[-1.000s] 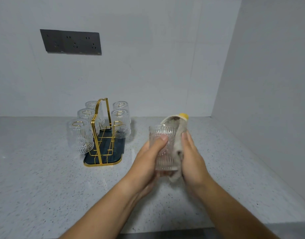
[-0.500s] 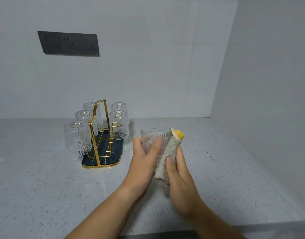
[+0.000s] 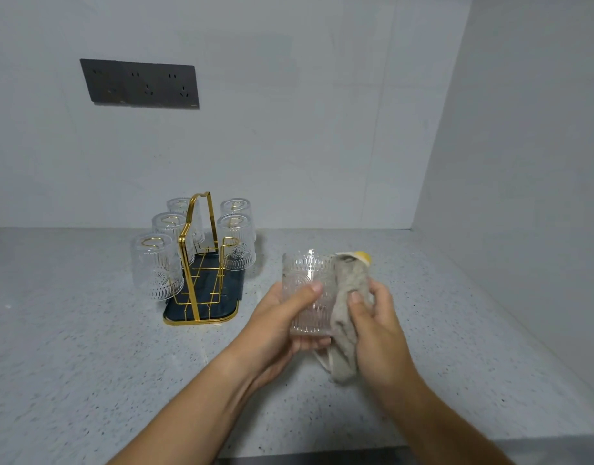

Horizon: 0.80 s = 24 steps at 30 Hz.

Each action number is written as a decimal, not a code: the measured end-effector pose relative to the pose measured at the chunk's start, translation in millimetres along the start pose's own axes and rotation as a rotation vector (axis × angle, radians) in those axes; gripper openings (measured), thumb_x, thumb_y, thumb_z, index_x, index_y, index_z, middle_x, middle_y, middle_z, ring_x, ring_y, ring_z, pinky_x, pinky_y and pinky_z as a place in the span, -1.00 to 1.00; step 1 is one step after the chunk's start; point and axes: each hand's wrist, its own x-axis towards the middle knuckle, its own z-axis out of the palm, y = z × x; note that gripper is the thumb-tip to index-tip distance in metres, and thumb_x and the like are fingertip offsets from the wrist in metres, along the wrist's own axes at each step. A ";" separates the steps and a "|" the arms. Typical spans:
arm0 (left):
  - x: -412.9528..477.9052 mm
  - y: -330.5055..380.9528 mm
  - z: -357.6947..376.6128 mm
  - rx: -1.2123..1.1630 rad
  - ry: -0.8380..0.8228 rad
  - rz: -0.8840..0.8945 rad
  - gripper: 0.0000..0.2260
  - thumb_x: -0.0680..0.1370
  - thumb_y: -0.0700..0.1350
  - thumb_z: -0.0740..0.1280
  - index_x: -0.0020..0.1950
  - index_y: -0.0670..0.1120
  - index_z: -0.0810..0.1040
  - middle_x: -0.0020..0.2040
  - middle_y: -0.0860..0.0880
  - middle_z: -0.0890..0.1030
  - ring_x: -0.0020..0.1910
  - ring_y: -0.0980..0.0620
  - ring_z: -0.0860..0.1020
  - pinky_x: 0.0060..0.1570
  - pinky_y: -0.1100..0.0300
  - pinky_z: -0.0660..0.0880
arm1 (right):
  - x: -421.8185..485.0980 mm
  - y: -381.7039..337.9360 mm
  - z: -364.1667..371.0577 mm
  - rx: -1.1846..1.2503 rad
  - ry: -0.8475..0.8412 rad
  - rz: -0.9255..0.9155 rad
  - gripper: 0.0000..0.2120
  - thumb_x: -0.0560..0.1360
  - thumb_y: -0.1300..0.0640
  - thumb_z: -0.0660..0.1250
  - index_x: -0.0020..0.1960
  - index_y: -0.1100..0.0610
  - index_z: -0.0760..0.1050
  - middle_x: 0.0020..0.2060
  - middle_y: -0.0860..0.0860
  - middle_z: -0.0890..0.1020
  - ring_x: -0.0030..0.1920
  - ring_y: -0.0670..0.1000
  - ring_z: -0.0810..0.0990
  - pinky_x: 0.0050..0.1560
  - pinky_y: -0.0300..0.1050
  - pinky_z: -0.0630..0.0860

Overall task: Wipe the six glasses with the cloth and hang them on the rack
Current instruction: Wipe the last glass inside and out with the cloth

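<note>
Left hand [image 3: 282, 322] grips an upright ribbed glass [image 3: 307, 290] above the table [image 3: 87, 364], near its front edge. Right hand [image 3: 376, 323] holds a grey cloth [image 3: 347, 297] against the glass's right side. 5 glasses [image 3: 156, 266] hang inverted on the gold rack [image 3: 201, 263] toward the rear.

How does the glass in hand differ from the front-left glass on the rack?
The glass in hand stands mouth up; the front-left glass hangs mouth down on the rack. The glass in hand is gripped by the left hand, with the right hand holding the cloth against its side; the front-left glass is touched by no hand. Both are clear, with the same ribbed, embossed pattern.
</note>
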 end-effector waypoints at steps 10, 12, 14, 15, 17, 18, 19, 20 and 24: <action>-6.4 -11.5 -9.5 -0.131 -0.130 -0.033 -0.47 0.30 -0.12 0.60 0.25 -0.07 0.61 0.20 -0.17 0.69 0.11 -0.19 0.68 -0.14 -0.20 0.68 | 35.0 -50.9 -29.4 -0.305 -0.047 -0.288 -0.82 0.65 0.19 0.30 0.20 0.02 0.57 0.02 0.00 0.68 0.02 -0.05 0.66 0.03 -0.17 0.61; -5.6 -11.4 -9.3 -0.146 -0.110 -0.016 -0.53 0.28 -0.10 0.62 0.18 0.01 0.68 0.19 -0.14 0.70 0.08 -0.14 0.69 -0.20 -0.08 0.68 | 31.6 -57.8 -28.5 -0.263 -0.145 -0.306 -0.84 0.65 0.18 0.29 0.19 0.02 0.55 -0.05 0.06 0.68 -0.08 0.01 0.65 -0.07 -0.16 0.60; -4.4 -10.6 -10.2 -0.187 -0.108 -0.013 -0.42 0.23 -0.09 0.69 0.23 0.01 0.66 0.16 -0.15 0.68 0.03 -0.14 0.66 -0.30 0.03 0.65 | 27.9 -62.5 -30.6 -0.261 -0.249 -0.284 -0.83 0.65 -0.05 0.29 0.16 -0.01 0.57 -0.08 0.25 0.63 -0.18 0.30 0.55 -0.14 0.10 0.50; -3.6 -10.3 -11.3 -0.207 -0.123 -0.011 -0.31 0.20 -0.07 0.73 0.31 -0.02 0.62 0.16 -0.16 0.67 0.02 -0.16 0.64 -0.33 0.07 0.62 | 27.7 -63.4 -33.8 -0.322 -0.311 -0.289 -0.71 0.61 -0.21 0.28 0.17 -0.06 0.59 -0.06 0.28 0.62 -0.19 0.40 0.51 -0.15 0.18 0.43; -3.9 -8.2 -14.9 -0.224 -0.177 -0.011 -0.14 0.19 -0.02 0.75 0.44 -0.05 0.50 0.18 -0.19 0.64 0.01 -0.17 0.62 -0.38 0.11 0.59 | 27.7 -64.8 -40.4 -0.420 -0.452 -0.280 -0.48 0.46 -0.45 0.28 0.25 -0.14 0.57 -0.04 0.15 0.65 -0.15 0.35 0.55 -0.11 0.08 0.45; -4.2 -6.3 -17.0 -0.231 -0.209 -0.017 -0.11 0.21 -0.02 0.74 0.48 -0.06 0.46 0.20 -0.20 0.62 0.01 -0.17 0.63 -0.39 0.12 0.58 | 27.1 -67.4 -42.0 -0.437 -0.524 -0.263 -0.37 0.41 -0.49 0.30 0.31 -0.13 0.54 -0.04 0.00 0.69 -0.13 0.11 0.64 -0.06 -0.06 0.50; -4.5 -4.5 -19.8 -0.240 -0.240 -0.034 -0.11 0.24 -0.03 0.73 0.50 -0.07 0.43 0.21 -0.21 0.61 -0.01 -0.17 0.63 -0.40 0.13 0.57 | 26.0 -71.3 -42.3 -0.458 -0.598 -0.239 -0.30 0.38 -0.48 0.35 0.36 -0.08 0.51 0.02 -0.12 0.70 -0.03 -0.09 0.67 0.01 -0.19 0.53; -5.1 -2.4 -22.1 -0.246 -0.274 -0.056 -0.10 0.27 -0.03 0.72 0.52 -0.08 0.40 0.22 -0.22 0.59 -0.03 -0.17 0.64 -0.40 0.14 0.57 | 25.4 -75.8 -42.9 -0.497 -0.661 -0.232 -0.26 0.37 -0.44 0.41 0.40 -0.04 0.48 0.12 -0.17 0.69 0.11 -0.14 0.67 0.09 -0.26 0.55; -4.5 4.7 -27.5 -0.242 -0.363 -0.130 -0.11 0.30 0.02 0.70 0.54 -0.13 0.38 0.20 -0.24 0.60 -0.07 -0.17 0.66 -0.41 0.18 0.54 | 27.5 -93.6 -38.1 -0.699 -0.763 -0.259 -0.40 0.36 -0.06 0.61 0.35 -0.07 0.51 0.16 -0.23 0.67 0.16 -0.21 0.64 0.17 -0.29 0.54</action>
